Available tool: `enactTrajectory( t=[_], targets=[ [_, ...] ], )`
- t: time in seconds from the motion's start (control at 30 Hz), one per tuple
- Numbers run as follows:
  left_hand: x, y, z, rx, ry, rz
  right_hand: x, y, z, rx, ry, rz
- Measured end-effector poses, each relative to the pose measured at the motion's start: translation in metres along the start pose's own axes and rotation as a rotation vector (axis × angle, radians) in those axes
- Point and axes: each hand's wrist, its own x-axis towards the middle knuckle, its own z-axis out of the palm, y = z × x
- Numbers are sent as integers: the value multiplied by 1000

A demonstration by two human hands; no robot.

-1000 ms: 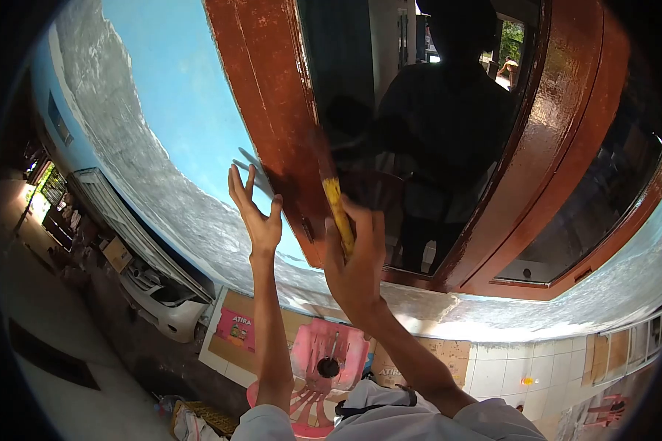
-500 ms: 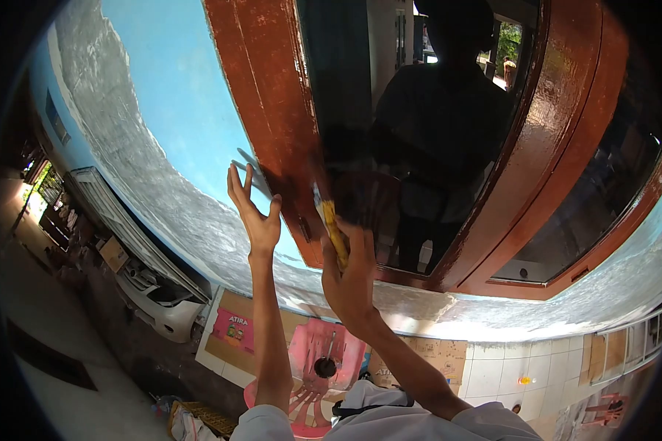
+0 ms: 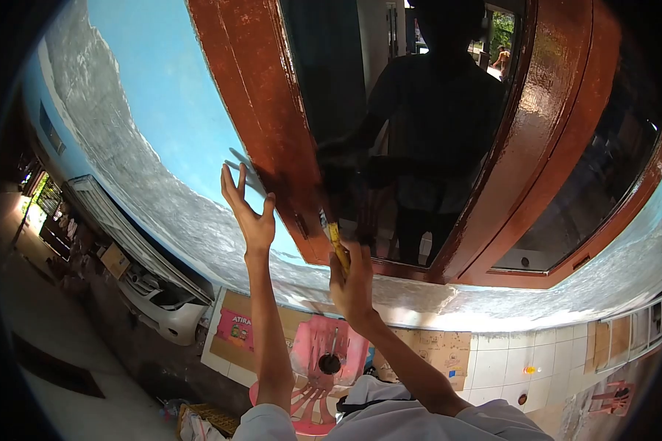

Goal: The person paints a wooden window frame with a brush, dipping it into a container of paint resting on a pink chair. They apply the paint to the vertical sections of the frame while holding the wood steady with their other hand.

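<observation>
1. Right hand [image 3: 354,290]: the fingers are closed around the yellow handle of a paintbrush [image 3: 336,239], with the thumb on its left side.
2. Paintbrush: tilted, its bristle end up and to the left, at the lower part of the reddish-brown window frame [image 3: 254,92], by the inner edge of the left upright and above the lower left corner. Whether the bristles touch the wood cannot be told.
3. Left hand [image 3: 254,224]: raised, empty, fingers spread wide and thumb apart, just beside the outer left edge of the frame near its lower corner. Finger shadows fall beside it; contact with the wall [image 3: 162,81], blue above a rough grey band, cannot be told.
4. Dark glass pane [image 3: 426,140]: set within the frame, to the right of the brush, reflecting a person's silhouette.
5. Pink plastic chair [image 3: 354,338]: below the hands; a round, dark container [image 3: 329,363] stands on its seat near the slatted end, a slim rod extending from it toward the opposite edge.
6. Tiled floor [image 3: 493,367]: flattened cardboard [image 3: 423,354] lies to the right of the chair, along the wall's foot.
</observation>
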Motion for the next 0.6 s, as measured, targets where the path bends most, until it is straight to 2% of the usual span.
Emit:
enactTrajectory(
  t=[0.13,0.23,0.33,0.43,0.6],
  targets=[
    [-1,-1,-1,11,-8,7,6,-19,-8,62,-7,30],
    [0,2,0,16,-11,-10,32,-33,-5,83,66,-123],
    [-1,1,0,5,-14,-7,42,-27,2,77,79,-170],
    [-1,0,0,17,-5,-5,19,-10,3,45,22,-37],
    [-2,-1,1,34,-10,-7,-26,23,5,10,-12,58]
  ],
)
